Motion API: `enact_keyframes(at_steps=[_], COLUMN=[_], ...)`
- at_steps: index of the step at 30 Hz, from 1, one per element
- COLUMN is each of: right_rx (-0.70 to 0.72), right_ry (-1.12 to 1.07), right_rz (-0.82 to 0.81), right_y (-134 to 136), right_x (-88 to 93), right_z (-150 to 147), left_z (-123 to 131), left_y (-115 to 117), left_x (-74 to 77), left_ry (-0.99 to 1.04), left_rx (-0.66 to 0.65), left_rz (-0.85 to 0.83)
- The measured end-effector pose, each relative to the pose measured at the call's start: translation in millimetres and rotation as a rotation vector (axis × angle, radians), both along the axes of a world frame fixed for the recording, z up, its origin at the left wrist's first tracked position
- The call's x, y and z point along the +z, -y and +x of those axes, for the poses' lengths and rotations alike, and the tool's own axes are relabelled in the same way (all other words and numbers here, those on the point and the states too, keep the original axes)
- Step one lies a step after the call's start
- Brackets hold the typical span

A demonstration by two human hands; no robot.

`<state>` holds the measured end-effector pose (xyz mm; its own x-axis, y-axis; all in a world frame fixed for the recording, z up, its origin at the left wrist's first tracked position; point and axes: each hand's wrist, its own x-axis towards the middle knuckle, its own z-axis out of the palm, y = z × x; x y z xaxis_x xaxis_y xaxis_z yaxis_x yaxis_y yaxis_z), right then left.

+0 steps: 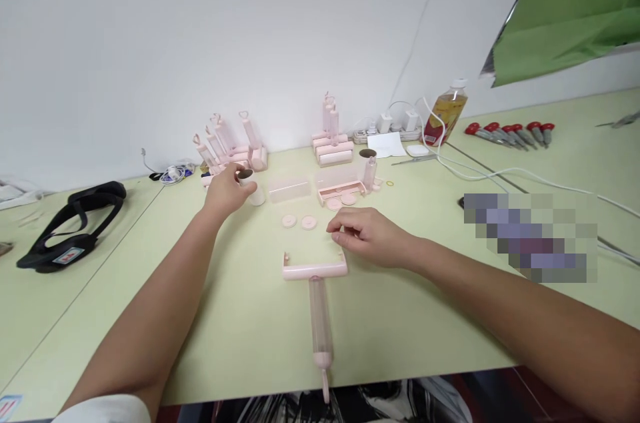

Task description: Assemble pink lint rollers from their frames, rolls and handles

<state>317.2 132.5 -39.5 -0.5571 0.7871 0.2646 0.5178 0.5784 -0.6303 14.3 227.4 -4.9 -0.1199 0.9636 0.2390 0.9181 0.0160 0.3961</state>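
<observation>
While the left hand [227, 195] has its thumb and fingers wrapped round the upper part of a white roll [258, 197], the right hand [373, 236] hangs with its fingers loosely bent and nothing visible between them. A pink roller handle [320, 319] lies in front of the person, its hanging loop toward them and its U-shaped frame [315, 270] facing away, with no roll between the two arms. From that handle, the white roll is beyond and to the left, roughly upright, its dark hollow end on top; whether its lower end touches the table [245, 329] cannot be told. Just beside the handle's right arm is the right hand. Two pink discs [309, 223] lie apart beyond the handle's frame, and a see-through cover [290, 191] sits farther beyond them. Beyond the handle, somewhat to the right, a second pink frame [327, 195] has more discs [349, 199] close by it.

The step in hand appears to be taking hold of the roll. As a judgement, the next move calls for a steady, light side grip, enough to control the roll without denting it, and a path that leaves the loose discs undisturbed.
</observation>
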Motion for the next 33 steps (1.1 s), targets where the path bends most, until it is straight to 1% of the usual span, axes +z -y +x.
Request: enact_keyframes(at_steps=[2, 3, 6, 7, 8, 9, 11, 12, 13, 14, 16, 17, 19, 22, 23, 25, 27, 29, 30, 31, 32, 33], right_rx=[0.022, 0.036, 0.090, 0.107, 0.125, 0.143, 0.179, 0.193, 0.202, 0.209, 0.219, 0.216, 0.159, 0.030, 0.023, 0.071, 0.120, 0.130, 0.128, 0.131, 0.138, 0.150], right_ry=[0.031, 0.055, 0.161, 0.197, 0.229, 0.259, 0.326, 0.355, 0.375, 0.384, 0.370, 0.348, 0.262, 0.096, 0.072, 0.103, 0.184, 0.236, 0.235, 0.217, 0.187, 0.149], right_rz=[-0.013, -0.021, -0.053, -0.068, -0.085, -0.104, -0.140, -0.153, -0.159, -0.161, -0.164, -0.167, -0.182, -0.246, -0.285, -0.344, -0.316, -0.209, -0.152, -0.108, -0.075, -0.054], right_y=[0.6, 1.1, 3.2, 4.2, 5.1, 6.0, 7.1, 7.2, 6.8, 6.0, 3.5, 2.3, 0.9, 5.0, 8.1, 15.3, 20.9, 22.5, 21.8, 20.4, 18.7, 17.1], right_x=[2.3, 4.0, 9.9, 11.4, 12.5, 13.0, 12.3, 11.3, 10.2, 9.0, 6.8, 6.1, 5.2, 6.0, 6.6, 7.7, 7.7, 6.3, 5.4, 4.6, 4.2, 4.2], right_z=[3.2, 5.1, 10.3, 11.7, 12.9, 13.9, 15.1, 15.5, 15.7, 15.8, 15.9, 15.9, 15.0, 10.6, 8.3, 3.2, -1.2, -3.2, -3.2, -2.7, -1.8, -0.9], left_z=[1.1, 2.7, 15.2, 22.6, 31.6, 41.8, 63.0, 72.6, 80.6, 86.6, 92.0, 91.8, 87.9, 80.7, 79.5, 79.5, 82.1, 85.0, 86.0, 86.5, 86.6, 86.2], left_y=[-3.3, -4.4, -4.1, -1.9, 2.0, 7.9, 26.4, 38.5, 51.9, 65.5, 90.5, 100.3, 113.0, 117.5, 117.0, 115.8, 116.1, 117.6, 118.4, 119.1, 119.4, 119.6], left_x=[-4.2, -4.6, -2.1, -1.0, -0.1, 0.6, 0.8, 0.4, -0.3, -1.3, -3.8, -5.2, -7.7, -11.3, -12.6, -15.7, -18.9, -21.3, -22.0, -22.2, -22.1, -21.7], left_ry=[-0.004, -0.019, -0.134, -0.176, -0.199, -0.196, -0.115, -0.059, -0.030, -0.033, -0.094, -0.101, -0.083, -0.014, 0.013, 0.087, 0.210, 0.387, 0.506, 0.640, 0.775, 0.899], left_rx=[0.018, 0.022, 0.017, -0.014, -0.085, -0.180, -0.376, -0.477, -0.622, -0.739, -0.883, -0.913, -0.880, -0.688, -0.617, -0.518, -0.509, -0.546, -0.555, -0.557, -0.558, -0.566], left_rz=[-0.008, 0.017, 0.201, 0.262, 0.288, 0.273, 0.184, 0.107, -0.002, -0.126, -0.365, -0.431, -0.470, -0.413, -0.380, -0.300, -0.198, -0.073, -0.023, -0.001, -0.017, -0.068])
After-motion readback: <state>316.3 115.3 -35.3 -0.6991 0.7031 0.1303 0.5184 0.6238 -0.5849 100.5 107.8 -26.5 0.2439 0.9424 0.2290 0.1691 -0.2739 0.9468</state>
